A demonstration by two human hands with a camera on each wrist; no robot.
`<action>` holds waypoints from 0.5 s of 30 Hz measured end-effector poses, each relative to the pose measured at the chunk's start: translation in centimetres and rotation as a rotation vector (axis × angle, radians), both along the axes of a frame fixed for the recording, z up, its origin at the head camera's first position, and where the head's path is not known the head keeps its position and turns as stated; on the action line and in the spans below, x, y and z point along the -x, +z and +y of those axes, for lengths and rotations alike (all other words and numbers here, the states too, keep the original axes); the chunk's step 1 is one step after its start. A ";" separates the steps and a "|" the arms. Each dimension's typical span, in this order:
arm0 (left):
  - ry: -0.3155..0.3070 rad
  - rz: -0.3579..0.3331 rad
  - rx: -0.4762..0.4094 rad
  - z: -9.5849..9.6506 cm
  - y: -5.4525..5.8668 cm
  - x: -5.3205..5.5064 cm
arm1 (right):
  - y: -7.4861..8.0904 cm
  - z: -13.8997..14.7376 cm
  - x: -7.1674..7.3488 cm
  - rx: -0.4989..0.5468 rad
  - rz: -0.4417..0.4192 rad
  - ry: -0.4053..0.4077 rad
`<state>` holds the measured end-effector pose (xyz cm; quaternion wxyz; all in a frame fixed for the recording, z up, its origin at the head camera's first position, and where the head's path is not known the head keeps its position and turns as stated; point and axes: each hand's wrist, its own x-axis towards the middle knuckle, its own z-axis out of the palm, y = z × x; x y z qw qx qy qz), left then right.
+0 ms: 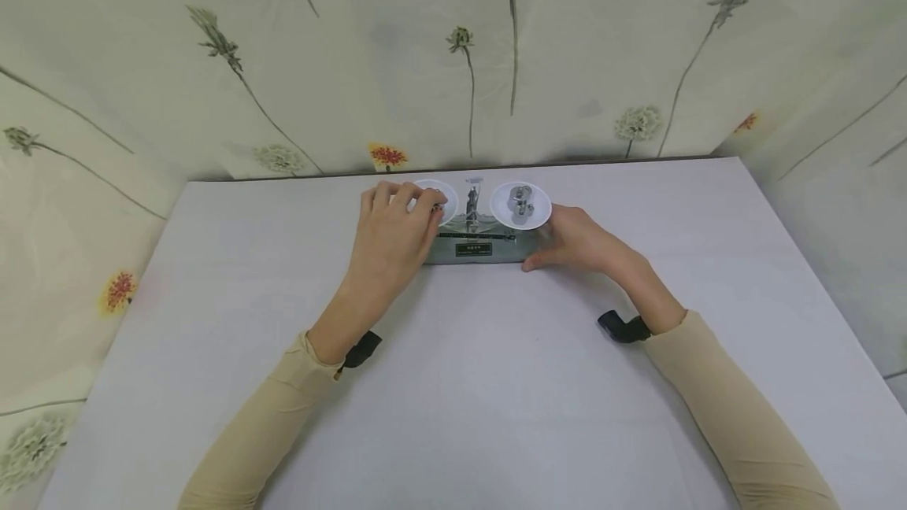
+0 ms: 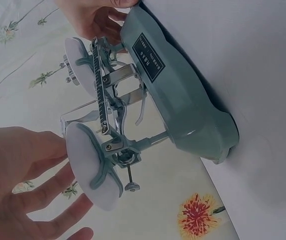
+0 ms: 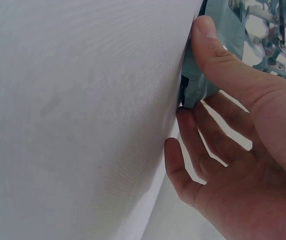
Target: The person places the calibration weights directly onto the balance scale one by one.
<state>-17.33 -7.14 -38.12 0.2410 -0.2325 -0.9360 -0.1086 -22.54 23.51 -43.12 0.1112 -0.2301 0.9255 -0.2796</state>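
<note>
A green two-pan balance scale (image 1: 496,255) stands near the table's far edge. Over its left white pan (image 1: 451,194) my left hand (image 1: 395,228) reaches, thumb and forefinger pinching a small shiny metal weight (image 1: 437,207). Seen from the left wrist, that hand (image 2: 28,185) spreads its other fingers beside the pan; the thumb and forefinger tips are hidden there. My right hand (image 1: 577,238) grips the right end of the base, its thumb on the front face (image 3: 210,45). Several silvery metal weights (image 1: 522,199) sit in the right pan (image 1: 542,205).
A white cloth (image 1: 468,384) covers the table. Behind the table's far edge hangs a pale, flower-printed backdrop (image 1: 397,93). Black wrist straps (image 1: 363,349) sit at the sleeve cuffs.
</note>
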 end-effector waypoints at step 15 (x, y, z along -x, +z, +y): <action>-0.010 0.027 -0.014 -0.3 0.1 -0.3 | 0.0 0.0 -0.1 0.002 0.011 0.007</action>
